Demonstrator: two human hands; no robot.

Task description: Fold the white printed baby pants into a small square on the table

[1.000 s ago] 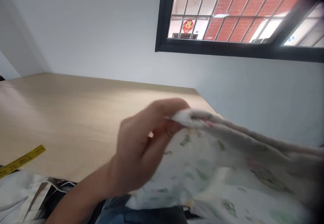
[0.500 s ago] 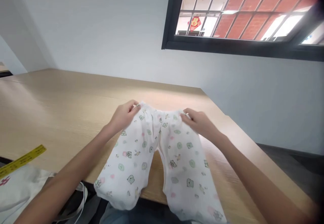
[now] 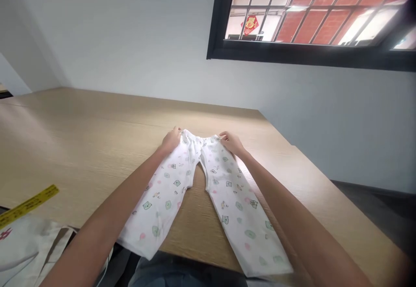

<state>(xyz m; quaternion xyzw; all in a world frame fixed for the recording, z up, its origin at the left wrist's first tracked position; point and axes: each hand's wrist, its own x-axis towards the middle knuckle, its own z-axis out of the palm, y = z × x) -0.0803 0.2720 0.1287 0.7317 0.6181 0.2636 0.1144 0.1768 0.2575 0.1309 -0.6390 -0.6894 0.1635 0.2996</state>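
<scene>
Both hands, left hand (image 3: 171,140), right hand (image 3: 231,142), apparently pinching baby trousers (image 3: 198,183) waistband, on table (image 3: 81,140)

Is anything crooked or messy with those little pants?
Slightly. The patterned pants lie flat on the wooden table, but both leg ends hang past the near edge. The left hand and right hand hold the waistband corners.

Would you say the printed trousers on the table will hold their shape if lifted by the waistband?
Probably not: the trousers look thin and lie flat, so they should droop. Likely light. Their leg ends overhang the table edge and might slide.
</scene>
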